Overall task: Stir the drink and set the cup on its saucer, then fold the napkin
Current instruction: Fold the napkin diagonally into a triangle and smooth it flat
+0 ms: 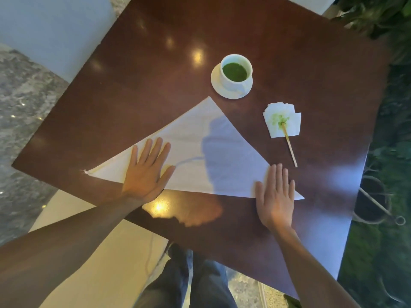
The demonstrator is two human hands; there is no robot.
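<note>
Head view, one entry: white napkin (195, 150), folded into a large triangle, lying flat on the dark glossy counter (142, 70), its long edge running close to the counter's near edge. Left hand (145, 172) is pressing palm-down on the napkin's left part, fingers spread wide, gripping nothing. Right hand (275, 196) is resting flat over the napkin's right corner, fingers extended, likewise gripping nothing. Beyond the napkin's apex, a white cup (236, 71) of green drink is sitting on its saucer (216, 84), apart from the cloth. Right of the napkin, a wooden stirrer (290, 146) is lying with its tip on a green-stained paper tissue (283, 121). Bare counter is showing beyond the napkin's left slope.
</note>
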